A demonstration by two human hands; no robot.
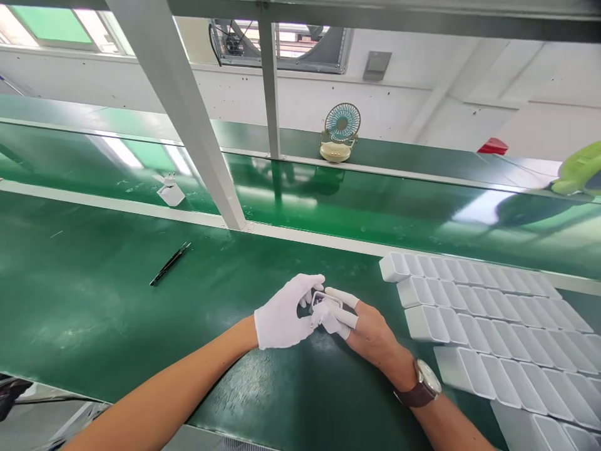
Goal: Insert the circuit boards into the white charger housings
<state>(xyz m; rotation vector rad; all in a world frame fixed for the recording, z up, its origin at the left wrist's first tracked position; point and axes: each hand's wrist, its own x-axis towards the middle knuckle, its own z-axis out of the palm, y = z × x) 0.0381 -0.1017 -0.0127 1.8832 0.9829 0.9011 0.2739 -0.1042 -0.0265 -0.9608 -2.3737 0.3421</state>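
Observation:
My left hand, in a white glove, curls its fingers around the left side of a small white plastic charger housing. From the other side my right hand, with white finger cots and a wristwatch, grips the same housing. Its open end faces up, and something grey shows inside; small details are too fine to make out. What looks like plug prongs sticks out low on its near side. Both hands are just above the green table. Part of the housing is hidden by my fingers.
Black tweezers lie to the left. Several rows of white open housings stand at the right. On the green conveyor belt lies a white plug charger. A slanted metal post rises beyond my hands; a small fan stands behind the belt.

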